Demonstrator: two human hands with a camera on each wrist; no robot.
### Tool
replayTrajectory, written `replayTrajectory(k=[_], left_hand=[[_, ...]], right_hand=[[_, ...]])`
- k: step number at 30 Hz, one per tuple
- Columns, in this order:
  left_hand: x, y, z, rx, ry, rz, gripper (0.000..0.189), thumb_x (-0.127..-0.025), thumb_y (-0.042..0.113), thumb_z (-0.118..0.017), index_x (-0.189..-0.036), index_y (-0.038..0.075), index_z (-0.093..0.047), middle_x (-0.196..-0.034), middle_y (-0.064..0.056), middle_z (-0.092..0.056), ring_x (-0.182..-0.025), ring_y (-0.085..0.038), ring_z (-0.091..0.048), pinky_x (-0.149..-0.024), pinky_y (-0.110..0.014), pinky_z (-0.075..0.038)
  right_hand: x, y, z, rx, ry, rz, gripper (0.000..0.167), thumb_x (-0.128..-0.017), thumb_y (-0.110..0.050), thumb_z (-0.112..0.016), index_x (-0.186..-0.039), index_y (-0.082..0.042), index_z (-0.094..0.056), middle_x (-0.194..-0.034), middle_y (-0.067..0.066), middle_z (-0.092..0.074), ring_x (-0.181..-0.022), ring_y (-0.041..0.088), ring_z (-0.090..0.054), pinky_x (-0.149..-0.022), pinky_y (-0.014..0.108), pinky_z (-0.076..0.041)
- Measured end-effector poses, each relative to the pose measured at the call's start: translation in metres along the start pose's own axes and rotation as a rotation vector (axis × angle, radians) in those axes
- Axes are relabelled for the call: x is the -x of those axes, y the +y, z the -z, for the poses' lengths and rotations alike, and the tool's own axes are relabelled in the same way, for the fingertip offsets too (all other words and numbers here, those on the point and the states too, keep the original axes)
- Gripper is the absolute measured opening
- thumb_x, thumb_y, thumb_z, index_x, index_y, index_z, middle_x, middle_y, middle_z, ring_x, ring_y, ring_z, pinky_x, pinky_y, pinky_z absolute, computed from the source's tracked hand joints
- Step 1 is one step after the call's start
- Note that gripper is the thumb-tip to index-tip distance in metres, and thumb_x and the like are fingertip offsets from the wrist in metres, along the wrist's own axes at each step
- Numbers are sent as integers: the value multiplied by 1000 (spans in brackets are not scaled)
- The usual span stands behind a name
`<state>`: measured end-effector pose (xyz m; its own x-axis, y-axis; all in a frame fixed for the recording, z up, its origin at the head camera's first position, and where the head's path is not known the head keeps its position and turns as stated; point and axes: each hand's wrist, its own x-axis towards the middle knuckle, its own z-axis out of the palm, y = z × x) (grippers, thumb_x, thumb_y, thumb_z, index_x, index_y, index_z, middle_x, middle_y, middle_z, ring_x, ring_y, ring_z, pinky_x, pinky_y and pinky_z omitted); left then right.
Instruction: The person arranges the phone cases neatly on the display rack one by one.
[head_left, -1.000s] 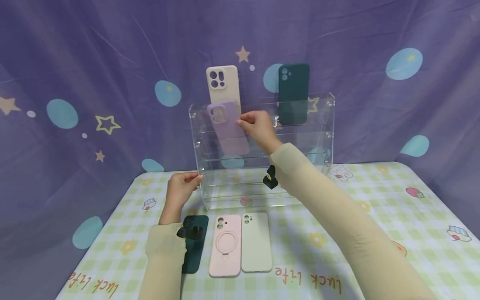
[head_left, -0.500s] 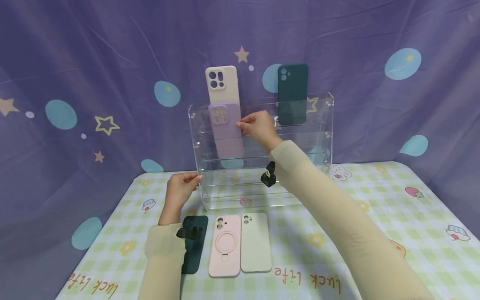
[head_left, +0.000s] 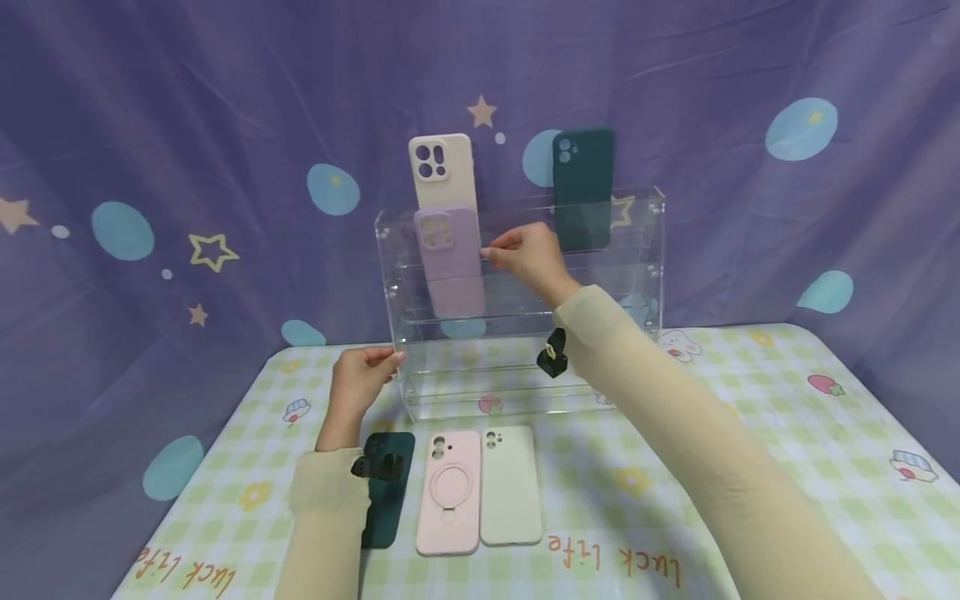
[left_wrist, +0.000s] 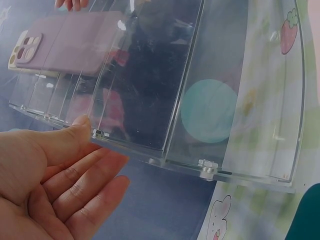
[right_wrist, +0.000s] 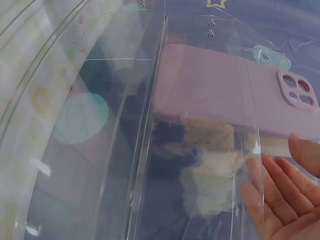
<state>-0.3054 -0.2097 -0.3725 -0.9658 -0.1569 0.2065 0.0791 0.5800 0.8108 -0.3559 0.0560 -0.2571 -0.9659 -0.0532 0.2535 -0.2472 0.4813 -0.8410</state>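
In the head view my left hand [head_left: 358, 383] holds the left side edge of a clear acrylic display rack [head_left: 525, 354]. Its thumb lies on that edge in the left wrist view, fingers beyond it. A purple phone case [head_left: 457, 267] stands upright in a lower tier, leaning back in front of a cream phone case [head_left: 459, 179] on the top tier. My right hand [head_left: 534, 257] is beside the purple case's right edge; the right wrist view shows thumb and fingers spread apart, the thumb tip close to that edge. Whether it touches is unclear.
A dark green phone case [head_left: 583, 179] stands at the rack's top right. Before the rack lie another dark green case [head_left: 390, 508], partly behind the left sleeve, a pink case with a ring [head_left: 450, 529] and a pale green case [head_left: 512, 492]. A checked cloth [head_left: 637, 542] covers the table.
The purple case has gone from tilted to nearly straight upright in its tier. My right hand has released it and shifted slightly right. The left hand stays on the rack.
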Motion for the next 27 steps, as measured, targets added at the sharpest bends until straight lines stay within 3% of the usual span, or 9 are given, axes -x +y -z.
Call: replayTrajectory(k=[11, 16, 20, 23, 27], left_hand=[[1, -2, 1, 9, 2, -5, 30, -89, 18, -67, -108, -5, -69, -96, -21, -70, -76, -23, -69, -64, -25, -56], [0, -3, 0, 8, 13, -4, 30, -89, 18, -67, -107, -5, -69, -96, -21, -70, -72, -16, -67, -64, -24, -56], [0, -1, -1, 22, 11, -4, 29, -88, 17, -67, -107, -6, -69, -94, -21, -70, -72, -18, -68, -63, -23, -56], [1, 0, -1, 18, 11, -4, 30, -88, 18, -68, -107, -5, -69, -94, -21, -70, -75, -23, -68, -63, -23, -55], [1, 2, -1, 17, 5, -12, 30, -88, 18, -67, -107, -5, -69, -95, -21, -70, -76, -25, -69, -62, -22, -55]], right_hand=[[26, 12, 11, -140, 90, 100, 27, -85, -29, -71, -102, -8, -73, -99, 7, -72, -93, 16, -66, -82, 35, -51], [50, 21, 9, -259, 105, 177, 27, -85, -28, -72, -100, -5, -73, -96, 9, -72, -89, 16, -67, -76, 30, -52], [74, 34, 3, -292, 109, 237, 25, -85, -26, -72, -98, -4, -73, -92, 10, -73, -84, 18, -68, -71, 26, -52], [94, 50, -8, -297, 65, 224, 26, -86, -24, -71, -101, -3, -71, -95, 10, -72, -86, 20, -68, -74, 26, -54], [122, 75, -26, -342, -29, 121, 28, -88, -21, -68, -108, -2, -67, -104, 11, -70, -93, 21, -67, -81, 26, -53]])
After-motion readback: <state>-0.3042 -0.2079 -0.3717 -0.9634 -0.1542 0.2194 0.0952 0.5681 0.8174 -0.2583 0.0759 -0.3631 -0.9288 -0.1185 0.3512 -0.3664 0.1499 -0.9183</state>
